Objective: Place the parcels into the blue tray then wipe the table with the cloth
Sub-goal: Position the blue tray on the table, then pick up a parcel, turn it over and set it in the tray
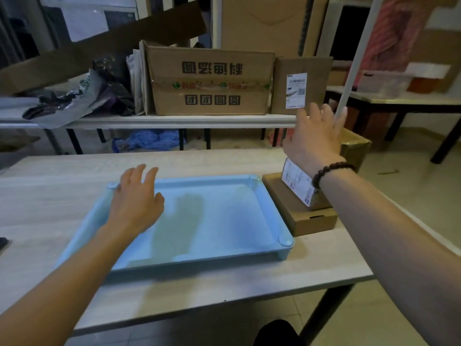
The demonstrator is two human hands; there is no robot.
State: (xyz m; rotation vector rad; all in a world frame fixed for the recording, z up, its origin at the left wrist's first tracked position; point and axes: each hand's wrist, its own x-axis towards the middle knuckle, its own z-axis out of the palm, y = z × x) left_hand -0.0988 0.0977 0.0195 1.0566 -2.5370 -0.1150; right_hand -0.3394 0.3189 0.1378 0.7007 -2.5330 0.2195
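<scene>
Blue plastic lies beneath my left hand [136,198], fingers spread and gripping nothing, over the far left corner of the tray [224,221]. My right hand [314,138] is raised, also spread and empty, above two stacked cardboard parcels [305,219]. These sit just right of the tray, long sides running away from me. The tray lies lengthwise across the worktop [50,208].

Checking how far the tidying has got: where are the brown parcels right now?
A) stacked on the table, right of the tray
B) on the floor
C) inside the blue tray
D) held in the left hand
A: the parcels lie stacked on the table just past the right rim of the blue tray, which holds nothing.
</scene>
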